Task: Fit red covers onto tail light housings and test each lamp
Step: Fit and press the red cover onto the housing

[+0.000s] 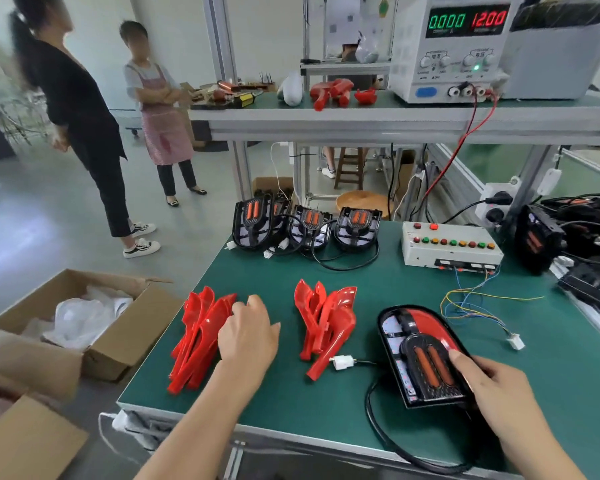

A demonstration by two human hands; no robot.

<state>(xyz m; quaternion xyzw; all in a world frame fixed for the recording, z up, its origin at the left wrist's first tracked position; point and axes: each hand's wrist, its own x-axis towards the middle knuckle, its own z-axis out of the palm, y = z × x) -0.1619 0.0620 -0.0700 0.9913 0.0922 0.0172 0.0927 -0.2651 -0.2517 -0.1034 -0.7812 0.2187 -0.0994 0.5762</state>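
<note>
**Cover pick in progress, one side already fitted**

Landmark was the tail light housing (420, 358) on the green bench mat (326, 410), near the front edge. Right hand (492, 379) held it down, thumb laid over the central black insert with two orange bars, fingers curled round the housing's near right edge. A red cover (430, 315) sat along the housing's far right side; the left side was bare, showing a pale inner board. Its black cable looped off the front of the bench, white plug (342, 362) lying just left of the housing.

Left hand (248, 336) was well left of the housing, resting on the left pile of red covers (201, 337) with fingers bent onto the top piece. Couldn't tell if it had actually gripped one. A second pile of red covers (326, 323) lay between that hand and the housing.

Judgement: step was fetching the cover for the bare side. Next move needs one piece separated from nested neighbours, the correct-handed shape, then aligned to the housing's curved rim and pressed home. After that, plug into the test box (451, 247) behind the housing.

Materials: covers were glossy, thin, curved red plastic, stacked leaning. Housings were black, rounded at one end. Three more unfitted housings (305, 226) stood behind, left of the test box.
</note>
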